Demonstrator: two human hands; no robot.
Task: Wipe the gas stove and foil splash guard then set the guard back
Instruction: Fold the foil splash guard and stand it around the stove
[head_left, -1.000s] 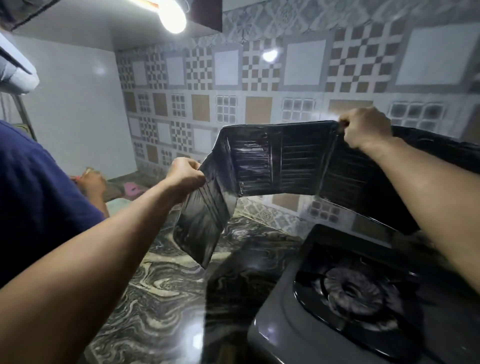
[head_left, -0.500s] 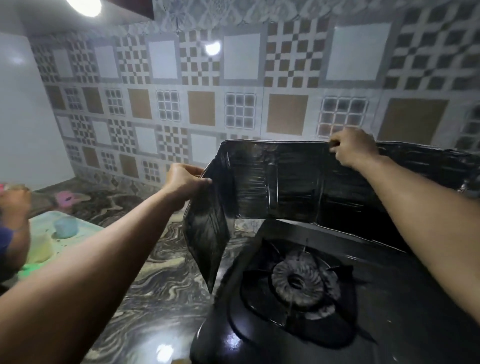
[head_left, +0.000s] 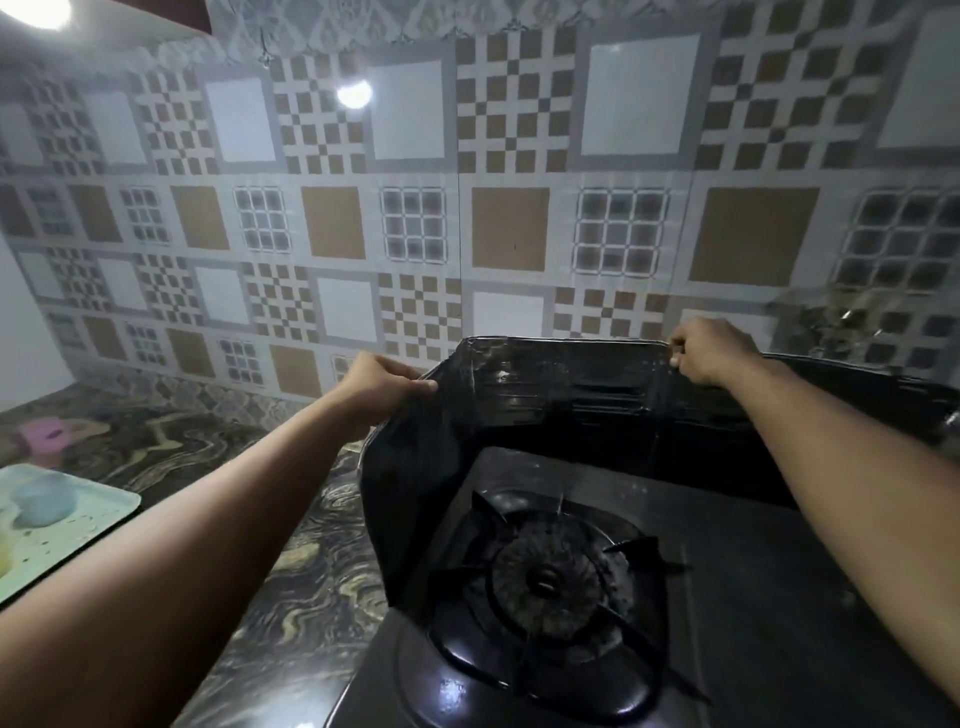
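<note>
Guard (head_left: 571, 395): dark folded foil panel standing round the back and left of the stove (head_left: 701, 597), left hand (head_left: 382, 387) pinching its left wing's top edge, right hand (head_left: 709, 351) pinching the back panel's rim, evidently to steady it while seating it against the wall (head_left: 467, 234).

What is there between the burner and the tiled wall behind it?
In the head view, the back panel of the foil splash guard stands between the burner and the tiled wall; the left hand and right hand grip its top edge.
</note>
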